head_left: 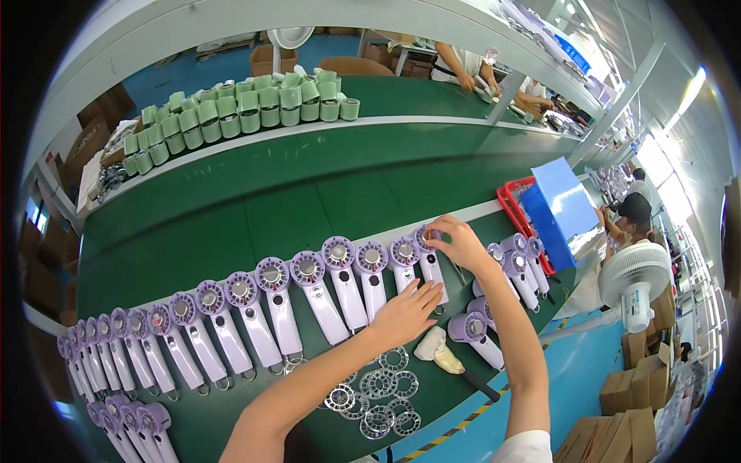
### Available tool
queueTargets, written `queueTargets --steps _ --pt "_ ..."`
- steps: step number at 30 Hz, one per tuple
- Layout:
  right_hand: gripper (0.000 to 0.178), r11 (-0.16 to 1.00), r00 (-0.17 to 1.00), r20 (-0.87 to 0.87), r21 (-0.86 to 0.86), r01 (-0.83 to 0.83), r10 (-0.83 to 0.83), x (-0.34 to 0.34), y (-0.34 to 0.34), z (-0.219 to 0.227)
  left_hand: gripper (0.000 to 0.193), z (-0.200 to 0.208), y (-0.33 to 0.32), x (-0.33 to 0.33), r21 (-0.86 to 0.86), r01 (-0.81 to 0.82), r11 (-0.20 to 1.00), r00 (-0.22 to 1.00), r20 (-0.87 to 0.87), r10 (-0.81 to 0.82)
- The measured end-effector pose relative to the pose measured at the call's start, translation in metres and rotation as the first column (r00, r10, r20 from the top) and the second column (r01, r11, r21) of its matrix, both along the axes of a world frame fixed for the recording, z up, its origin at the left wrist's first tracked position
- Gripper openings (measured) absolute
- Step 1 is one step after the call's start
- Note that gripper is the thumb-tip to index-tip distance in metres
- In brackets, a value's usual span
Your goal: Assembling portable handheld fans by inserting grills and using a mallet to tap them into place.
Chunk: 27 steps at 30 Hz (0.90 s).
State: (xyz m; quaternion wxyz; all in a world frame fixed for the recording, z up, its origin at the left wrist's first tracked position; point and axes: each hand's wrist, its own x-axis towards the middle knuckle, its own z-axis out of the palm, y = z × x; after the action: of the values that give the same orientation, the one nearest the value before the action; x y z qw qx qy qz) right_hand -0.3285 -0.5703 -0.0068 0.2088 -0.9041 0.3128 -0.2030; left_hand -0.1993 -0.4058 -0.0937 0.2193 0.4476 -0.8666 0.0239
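A long row of purple handheld fans [273, 301] lies on the green bench, round heads away from me and handles toward me. My left hand [403, 315] rests with fingers stretched flat across the handles near the row's right end. At the last fan [432, 274], my right hand [461, 245] has its thumb and fingertips pinched over the round head; what they hold, if anything, is hidden. Several clear ring-shaped covers [378, 383] are scattered in front of my left forearm. Beside them lies a tool with a black handle [480, 386] and a pale wrapped end.
More purple fans lie at the right [519, 266] and lower left [131, 423]. A blue bin [548, 224] and red tray [505, 202] stand at the far right. Green cylindrical parts [247, 108] are stacked beyond the belt [324, 185]. A white fan [637, 289] and co-workers are farther off.
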Motion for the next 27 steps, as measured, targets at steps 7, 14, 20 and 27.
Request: queueTargets --steps 7,14,20,27 --pt "0.026 1.0 1.0 -0.008 -0.019 -0.016 0.016 -0.005 0.001 -0.003 0.056 -0.001 0.0 -0.003 0.007 0.004 1.0 1.0 -0.024 -0.003" --pt "0.026 0.955 0.929 0.23 -0.002 0.297 -0.288 -0.015 -0.002 0.007 0.056 -0.001 -0.001 -0.001 0.041 0.009 0.999 0.999 -0.032 -0.008" --pt "0.018 0.957 0.943 0.253 -0.138 0.255 -0.215 -0.01 0.015 0.006 0.058 0.0 0.001 0.0 0.035 0.007 0.999 1.0 -0.024 -0.006" --pt "0.022 0.997 0.999 0.049 -0.078 -0.017 0.02 0.024 0.042 -0.002 0.059 0.002 0.003 0.003 0.018 0.013 1.0 1.0 0.006 -0.013"
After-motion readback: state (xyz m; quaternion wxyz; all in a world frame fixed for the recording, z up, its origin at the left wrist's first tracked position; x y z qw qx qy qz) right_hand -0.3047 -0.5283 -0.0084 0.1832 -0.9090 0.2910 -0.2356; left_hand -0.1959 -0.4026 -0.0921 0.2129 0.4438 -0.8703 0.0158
